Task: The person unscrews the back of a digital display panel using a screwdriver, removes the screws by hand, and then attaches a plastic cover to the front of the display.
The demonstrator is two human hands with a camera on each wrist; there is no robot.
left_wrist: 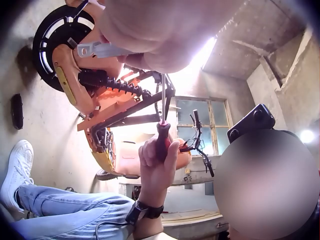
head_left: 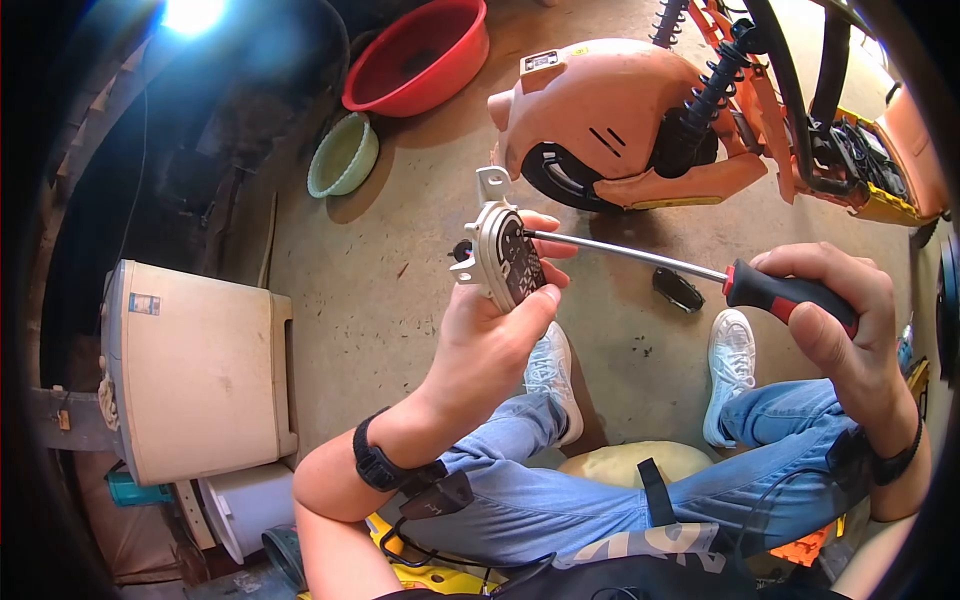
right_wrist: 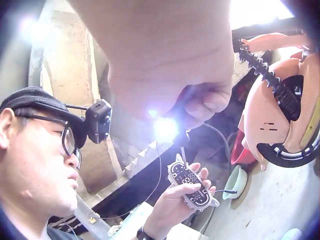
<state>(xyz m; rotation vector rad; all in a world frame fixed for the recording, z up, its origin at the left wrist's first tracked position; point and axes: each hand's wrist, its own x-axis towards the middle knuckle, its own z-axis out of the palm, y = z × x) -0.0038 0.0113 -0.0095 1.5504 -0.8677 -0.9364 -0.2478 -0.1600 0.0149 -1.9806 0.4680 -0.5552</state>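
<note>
My left hand (head_left: 500, 335) holds up an oval display panel (head_left: 512, 262) with a pale rim, mounting tabs and a black face with white segments. In the right wrist view, its thumb lies over the face of the panel (right_wrist: 186, 179). My right hand (head_left: 850, 305) grips the black and red handle of a screwdriver (head_left: 640, 257), whose long metal shaft points left. The screwdriver's tip is right at the upper part of the panel's face. A short dark cable end sticks out behind the panel. In the left wrist view, the left hand hides most of the panel.
An orange scooter (head_left: 610, 120) stands ahead on the concrete floor. A red basin (head_left: 425, 60) and a pale green basin (head_left: 343, 155) sit ahead to the left. To the left is a cream box-shaped cabinet (head_left: 200, 370). A small black object (head_left: 678, 289) lies between the scooter and the shoes.
</note>
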